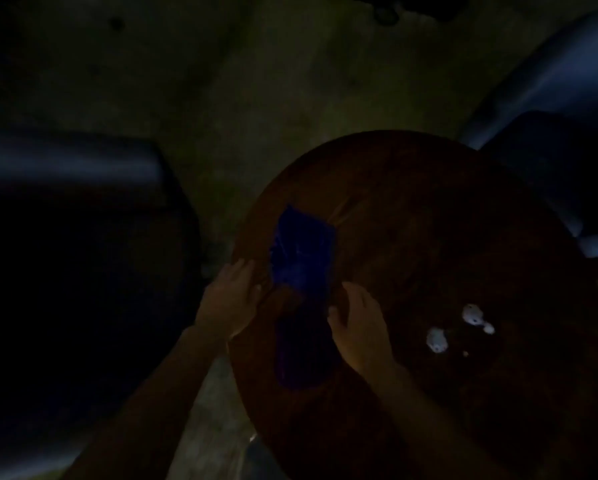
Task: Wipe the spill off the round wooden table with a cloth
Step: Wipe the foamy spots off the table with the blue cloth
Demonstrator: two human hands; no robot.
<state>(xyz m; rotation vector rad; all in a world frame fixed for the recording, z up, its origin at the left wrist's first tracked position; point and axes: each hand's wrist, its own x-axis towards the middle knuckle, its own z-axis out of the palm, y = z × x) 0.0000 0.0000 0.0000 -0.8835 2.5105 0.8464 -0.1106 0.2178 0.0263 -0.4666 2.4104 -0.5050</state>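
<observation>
The scene is very dark. A dark blue cloth [302, 271] lies stretched on the left part of the round wooden table [429, 216], reaching toward me. My left hand [231, 299] rests at the table's left rim beside the cloth, fingers extended and touching its left edge. My right hand [359, 327] lies flat on the table at the cloth's right edge, thumb against the fabric. Neither hand visibly grips it. Pale wet blobs of the spill [436, 339] shine on the table right of my right hand, with another patch of spill [474, 315] farther right.
A dark upholstered seat [65, 168] stands left of the table and another dark seat [560, 98] at the far right. Grey concrete floor [221, 98] lies beyond and beneath the table.
</observation>
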